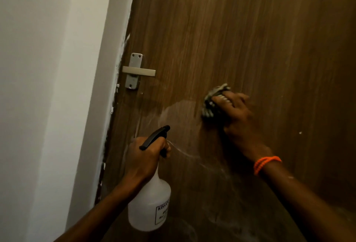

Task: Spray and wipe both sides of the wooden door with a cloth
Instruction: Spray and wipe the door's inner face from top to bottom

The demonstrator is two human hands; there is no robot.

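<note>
The left hand (146, 157) grasps the neck of the spray bottle (149, 203) with fingers round the black trigger, its nozzle aimed toward two o'clock at the door (240, 29), so mist lands where the cloth (212, 101) works. The right hand (234, 110), at two o'clock from the bottle, clutches that bunched, pale cloth flat against the smooth wood-grain panel, which fills the view. The translucent plastic bottle contrasts with the brushed metal handle (137, 72) at ten o'clock.
</note>
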